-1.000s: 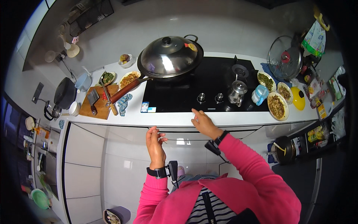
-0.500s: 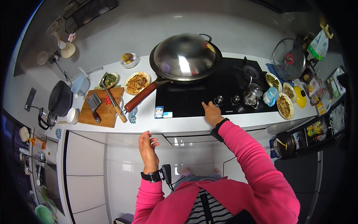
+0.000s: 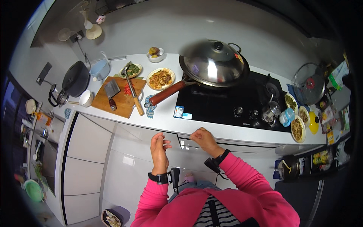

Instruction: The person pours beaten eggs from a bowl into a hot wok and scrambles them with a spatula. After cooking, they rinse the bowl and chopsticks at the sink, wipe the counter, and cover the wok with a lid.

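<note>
My left hand [image 3: 160, 150] is in the air in front of the counter, palm turned inward, with loosely curled fingers apart and nothing in them. To its right, my right hand [image 3: 206, 141] hangs just off the counter's front edge, open with bent fingers, empty and touching nothing. Beyond it lies a black glass cooktop [image 3: 215, 105] with control knobs [image 3: 238, 111] near its front. On the cooktop's left side stands a wok, its wooden handle [image 3: 168, 93] pointing toward the near left. A domed steel lid [image 3: 214, 66] covers the wok.
Left on the counter is a cutting board [image 3: 121, 105] with a cleaver [image 3: 112, 89] and a wooden-handled utensil [image 3: 138, 105]. A plate of food [image 3: 160, 78] sits beside the wok. At right are a metal pot [image 3: 270, 112], a blue-lidded jar [image 3: 286, 117] and several dishes. Below stands a bin [image 3: 120, 213].
My right hand has drawn back from beside the cooktop knobs to in front of the counter edge. My left hand stays raised. The view has shifted left, bringing the bin further into sight.
</note>
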`<state>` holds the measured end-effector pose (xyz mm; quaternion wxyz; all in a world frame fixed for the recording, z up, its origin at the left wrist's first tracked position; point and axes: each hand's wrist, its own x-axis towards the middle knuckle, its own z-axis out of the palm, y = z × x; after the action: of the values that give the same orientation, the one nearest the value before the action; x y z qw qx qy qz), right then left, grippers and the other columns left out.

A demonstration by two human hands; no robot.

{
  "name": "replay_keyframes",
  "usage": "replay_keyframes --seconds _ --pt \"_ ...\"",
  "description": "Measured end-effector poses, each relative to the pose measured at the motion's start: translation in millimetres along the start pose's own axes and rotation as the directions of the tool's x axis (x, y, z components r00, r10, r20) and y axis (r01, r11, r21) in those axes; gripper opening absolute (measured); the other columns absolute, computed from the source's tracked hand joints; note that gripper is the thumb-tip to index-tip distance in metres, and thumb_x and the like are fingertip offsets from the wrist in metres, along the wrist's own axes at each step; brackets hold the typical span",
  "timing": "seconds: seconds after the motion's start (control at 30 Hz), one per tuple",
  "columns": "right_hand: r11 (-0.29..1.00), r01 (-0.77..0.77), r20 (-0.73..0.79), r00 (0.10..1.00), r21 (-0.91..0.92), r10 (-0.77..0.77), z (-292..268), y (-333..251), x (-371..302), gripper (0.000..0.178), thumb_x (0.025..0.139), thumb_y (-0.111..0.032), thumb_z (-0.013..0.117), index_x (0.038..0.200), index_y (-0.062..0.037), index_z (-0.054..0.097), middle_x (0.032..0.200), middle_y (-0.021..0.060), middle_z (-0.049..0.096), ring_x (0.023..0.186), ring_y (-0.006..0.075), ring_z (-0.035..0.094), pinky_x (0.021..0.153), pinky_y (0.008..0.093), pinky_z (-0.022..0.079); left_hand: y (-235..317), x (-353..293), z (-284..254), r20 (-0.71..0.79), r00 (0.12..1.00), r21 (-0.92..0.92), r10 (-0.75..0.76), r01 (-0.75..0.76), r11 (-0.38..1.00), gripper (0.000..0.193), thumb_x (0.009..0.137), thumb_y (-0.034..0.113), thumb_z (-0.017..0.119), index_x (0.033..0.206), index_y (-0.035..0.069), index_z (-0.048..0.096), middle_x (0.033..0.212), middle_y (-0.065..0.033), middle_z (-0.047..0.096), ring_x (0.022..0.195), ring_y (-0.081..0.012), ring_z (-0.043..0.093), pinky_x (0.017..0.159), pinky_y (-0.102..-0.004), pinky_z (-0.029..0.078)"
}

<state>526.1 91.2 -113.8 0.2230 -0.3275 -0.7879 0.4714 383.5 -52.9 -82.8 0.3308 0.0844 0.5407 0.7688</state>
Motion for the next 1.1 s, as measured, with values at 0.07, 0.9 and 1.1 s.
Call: replay_keyframes --seconds 0.07,0.9,1.1 --pt "0.995 -0.063 0.115 0.991 -0.077 0.072 11 -10 3 0.027 0.085 -0.028 0.064 0.078 -0.0024 0.066 0.077 0.0093 0.057 0.071 0.0224 0.058 0.066 0.0324 0.047 5 -9 -13 -0.033 0.999 0.006 0.004 -0.004 1.000 0.022 0.096 0.018 0.047 0.111 0.004 0.053 0.100 -0.0066 0.051 0.077 -0.0119 0.055 0.062 -0.0247 0.048" --pt "0.924 0.233 -0.164 0.942 -0.302 -0.291 178 23 182 0.034 0.073 0.000 0.062 0.106 -0.0063 0.062 0.111 0.0128 0.055 0.110 0.0310 0.048 0.093 0.0406 0.039 83 143 -127 0.165 0.985 0.092 -0.043 0.028 0.995 0.023 0.094 0.022 0.053 0.110 0.006 0.054 0.097 -0.0045 0.055 0.076 -0.0126 0.057 0.062 -0.0250 0.049" --pt "0.711 -0.058 -0.286 0.936 -0.701 -0.205 79 26 112 0.039 0.075 -0.003 0.059 0.113 -0.0085 0.063 0.121 0.0097 0.055 0.122 0.0277 0.043 0.110 0.0433 0.023 65 153 -76 0.330 0.931 0.142 -0.157 0.115 0.983 0.018 0.096 0.017 0.048 0.107 0.006 0.055 0.095 -0.0033 0.055 0.075 -0.0103 0.056 0.062 -0.0236 0.047"
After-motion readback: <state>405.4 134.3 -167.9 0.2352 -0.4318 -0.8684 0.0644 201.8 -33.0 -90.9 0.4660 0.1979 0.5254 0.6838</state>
